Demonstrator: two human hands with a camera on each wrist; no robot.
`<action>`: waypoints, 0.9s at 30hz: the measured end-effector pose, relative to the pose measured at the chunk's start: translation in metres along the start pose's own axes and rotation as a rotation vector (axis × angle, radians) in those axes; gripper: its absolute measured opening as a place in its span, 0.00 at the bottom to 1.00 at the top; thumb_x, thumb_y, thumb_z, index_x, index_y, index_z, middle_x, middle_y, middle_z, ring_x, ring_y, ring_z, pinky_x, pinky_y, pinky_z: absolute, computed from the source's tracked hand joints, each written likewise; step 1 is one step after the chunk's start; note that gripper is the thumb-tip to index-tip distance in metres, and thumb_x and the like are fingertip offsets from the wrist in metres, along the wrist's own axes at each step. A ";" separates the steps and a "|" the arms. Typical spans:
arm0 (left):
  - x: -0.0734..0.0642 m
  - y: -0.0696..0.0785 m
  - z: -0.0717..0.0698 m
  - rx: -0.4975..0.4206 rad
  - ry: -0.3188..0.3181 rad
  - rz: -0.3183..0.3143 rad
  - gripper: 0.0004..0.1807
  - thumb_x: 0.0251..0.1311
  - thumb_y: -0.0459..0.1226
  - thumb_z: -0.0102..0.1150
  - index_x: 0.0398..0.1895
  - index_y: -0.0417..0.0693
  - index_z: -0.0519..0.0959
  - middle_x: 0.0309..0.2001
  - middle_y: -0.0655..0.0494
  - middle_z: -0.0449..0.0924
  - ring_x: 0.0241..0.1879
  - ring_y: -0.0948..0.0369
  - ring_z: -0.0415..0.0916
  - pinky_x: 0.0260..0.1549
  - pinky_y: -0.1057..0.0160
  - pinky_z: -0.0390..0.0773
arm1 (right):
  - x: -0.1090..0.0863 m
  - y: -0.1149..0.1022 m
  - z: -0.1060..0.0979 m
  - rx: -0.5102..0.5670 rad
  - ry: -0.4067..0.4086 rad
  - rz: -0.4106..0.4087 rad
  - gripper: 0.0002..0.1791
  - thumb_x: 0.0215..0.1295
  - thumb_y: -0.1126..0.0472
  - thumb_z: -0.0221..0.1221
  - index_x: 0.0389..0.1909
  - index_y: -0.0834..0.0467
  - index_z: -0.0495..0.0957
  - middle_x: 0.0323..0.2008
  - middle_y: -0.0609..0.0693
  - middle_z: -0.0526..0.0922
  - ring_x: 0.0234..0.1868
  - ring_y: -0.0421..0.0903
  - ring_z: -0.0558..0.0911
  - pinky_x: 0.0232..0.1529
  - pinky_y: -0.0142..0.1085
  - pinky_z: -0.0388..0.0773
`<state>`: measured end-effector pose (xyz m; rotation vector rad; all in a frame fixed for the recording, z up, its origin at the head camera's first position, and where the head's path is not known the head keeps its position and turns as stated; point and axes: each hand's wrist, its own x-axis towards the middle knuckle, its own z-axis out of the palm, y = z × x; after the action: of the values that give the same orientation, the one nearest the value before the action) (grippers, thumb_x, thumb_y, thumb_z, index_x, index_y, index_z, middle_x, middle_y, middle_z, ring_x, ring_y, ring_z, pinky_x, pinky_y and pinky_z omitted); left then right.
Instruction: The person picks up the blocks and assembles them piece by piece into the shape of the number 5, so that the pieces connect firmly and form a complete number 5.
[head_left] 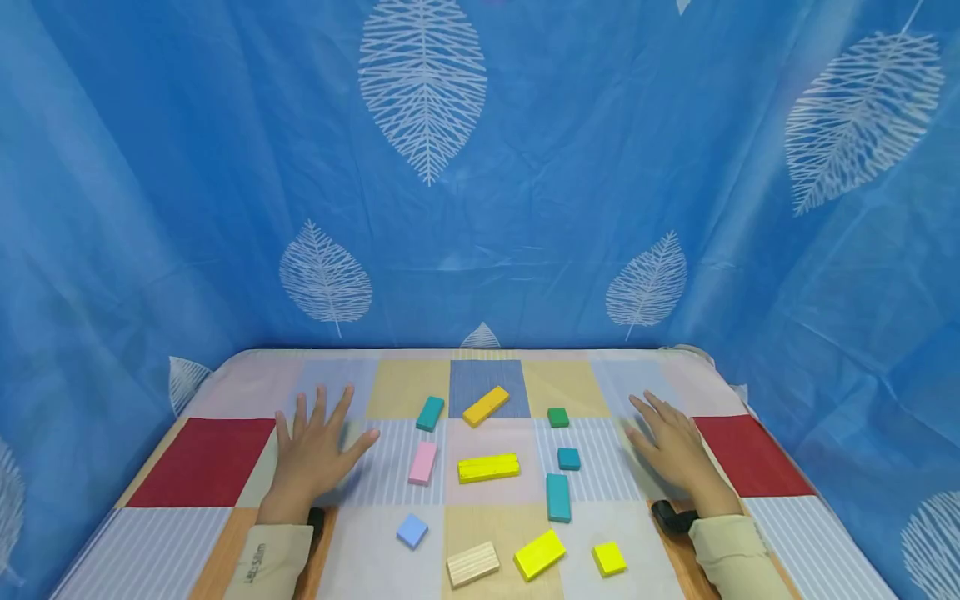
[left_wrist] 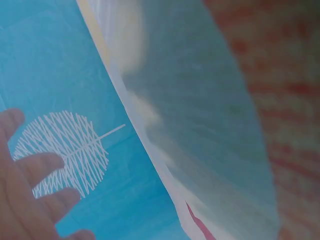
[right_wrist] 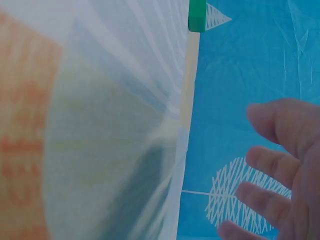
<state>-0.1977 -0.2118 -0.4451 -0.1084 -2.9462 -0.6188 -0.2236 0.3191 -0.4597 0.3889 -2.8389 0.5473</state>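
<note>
My left hand [head_left: 311, 458] is spread at the left of the patchwork cloth, holding nothing. My right hand [head_left: 675, 450] hovers or rests at the right with fingers extended, also holding nothing. Between them lie flat blocks. Nearest the left hand are a pink block [head_left: 422, 463], a teal block [head_left: 430, 413] and a light blue block [head_left: 412, 531]. Toward the right hand lie a green block [head_left: 558, 417], a small teal-blue block [head_left: 568, 459] and a longer teal block [head_left: 558, 497]. In the right wrist view the green block [right_wrist: 197, 16] shows at the top.
An orange block [head_left: 486, 407] and a long yellow block [head_left: 488, 468] lie mid-table. At the front are a plain wooden block [head_left: 473, 565], a yellow block [head_left: 540, 556] and a yellow square block [head_left: 609, 559]. A blue leaf-patterned curtain [head_left: 540, 208] hangs behind and at both sides.
</note>
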 end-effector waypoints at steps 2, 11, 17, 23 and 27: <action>0.000 0.001 0.000 -0.035 -0.004 0.022 0.52 0.70 0.62 0.58 0.86 0.42 0.55 0.83 0.23 0.43 0.80 0.21 0.34 0.72 0.20 0.29 | 0.000 0.001 -0.001 0.030 -0.001 -0.043 0.32 0.74 0.63 0.66 0.74 0.70 0.71 0.72 0.76 0.70 0.70 0.79 0.71 0.67 0.76 0.64; 0.003 0.004 0.003 -0.096 -0.046 0.075 0.52 0.67 0.49 0.72 0.86 0.38 0.56 0.82 0.22 0.44 0.79 0.20 0.37 0.71 0.19 0.37 | 0.001 -0.001 -0.003 0.118 -0.074 -0.101 0.33 0.71 0.67 0.68 0.74 0.69 0.71 0.70 0.74 0.73 0.69 0.76 0.73 0.66 0.71 0.70; 0.005 0.007 0.004 -0.115 -0.089 0.090 0.46 0.71 0.43 0.70 0.84 0.37 0.58 0.82 0.24 0.47 0.80 0.22 0.42 0.72 0.20 0.42 | 0.001 -0.002 -0.002 0.163 -0.098 -0.080 0.32 0.73 0.67 0.67 0.74 0.69 0.71 0.70 0.72 0.74 0.70 0.74 0.74 0.68 0.69 0.70; 0.004 0.010 0.003 -0.160 -0.126 0.075 0.43 0.72 0.41 0.68 0.84 0.37 0.60 0.81 0.26 0.52 0.79 0.25 0.51 0.70 0.19 0.51 | 0.001 -0.002 0.001 0.252 -0.120 -0.058 0.31 0.75 0.66 0.66 0.75 0.69 0.71 0.71 0.72 0.74 0.71 0.73 0.73 0.68 0.69 0.69; 0.004 0.012 0.002 -0.238 -0.151 0.074 0.42 0.74 0.41 0.67 0.84 0.37 0.60 0.81 0.26 0.53 0.79 0.27 0.53 0.69 0.21 0.57 | 0.002 -0.002 0.004 0.318 -0.132 -0.041 0.31 0.76 0.65 0.65 0.75 0.68 0.71 0.72 0.71 0.74 0.69 0.71 0.76 0.67 0.66 0.71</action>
<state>-0.2004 -0.2001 -0.4415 -0.2990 -2.9803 -0.9894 -0.2253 0.3148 -0.4622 0.5556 -2.8606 1.0036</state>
